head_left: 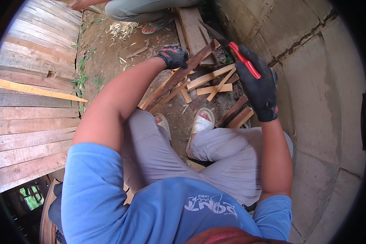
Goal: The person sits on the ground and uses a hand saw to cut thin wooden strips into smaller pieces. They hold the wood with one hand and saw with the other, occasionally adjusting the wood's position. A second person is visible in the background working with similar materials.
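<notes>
In a black glove with red marks, my left hand [173, 57] is closed at the edge of a long, rough wooden plank [199, 58]. The plank slants from beside my left knee up toward the far right, its upper face dark brown. My right hand [257, 87], also gloved in black, is wrapped round a red-handled cutting tool [245, 61]. Its long dark blade tapers to a point toward the far left, passing close to the plank's far end. Whether the blade's edge is toothed or smooth, I cannot tell.
Several cut wood sticks [210, 77] lie on the dirt ground in front of my sandals, with darker offcuts [240, 118] by my right leg. A block wall [313, 81] rises close on the right; wooden boards [36, 122] line the left. Another person's leg [142, 10] is at the far side near wood shavings [123, 30].
</notes>
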A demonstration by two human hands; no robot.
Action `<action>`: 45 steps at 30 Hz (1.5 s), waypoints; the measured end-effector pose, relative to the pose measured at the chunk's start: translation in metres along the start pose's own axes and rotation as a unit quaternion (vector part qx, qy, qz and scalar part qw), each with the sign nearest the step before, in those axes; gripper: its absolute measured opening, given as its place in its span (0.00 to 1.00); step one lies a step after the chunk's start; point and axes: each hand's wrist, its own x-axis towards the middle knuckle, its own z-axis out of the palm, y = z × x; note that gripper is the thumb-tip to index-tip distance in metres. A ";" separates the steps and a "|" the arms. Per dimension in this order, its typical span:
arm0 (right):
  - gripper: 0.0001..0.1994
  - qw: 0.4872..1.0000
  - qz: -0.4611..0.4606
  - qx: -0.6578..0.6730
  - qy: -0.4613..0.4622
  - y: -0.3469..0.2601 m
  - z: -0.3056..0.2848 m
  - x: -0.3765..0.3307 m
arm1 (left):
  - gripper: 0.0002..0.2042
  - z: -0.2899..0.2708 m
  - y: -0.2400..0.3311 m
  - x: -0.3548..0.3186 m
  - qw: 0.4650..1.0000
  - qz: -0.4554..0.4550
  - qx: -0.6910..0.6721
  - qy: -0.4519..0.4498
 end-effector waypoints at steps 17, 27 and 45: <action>0.22 1.000 -0.001 0.024 -0.002 0.002 -0.004 0.001 | 0.15 0.010 -0.008 -0.003 0.995 0.036 0.053 0.081; 0.22 1.000 0.013 0.019 -0.017 0.002 -0.006 0.002 | 0.25 0.021 -0.006 -0.007 0.993 -0.002 0.050 0.109; 0.22 0.999 0.015 0.007 -0.029 0.004 -0.008 0.002 | 0.12 0.017 0.006 0.006 0.983 0.067 0.121 0.121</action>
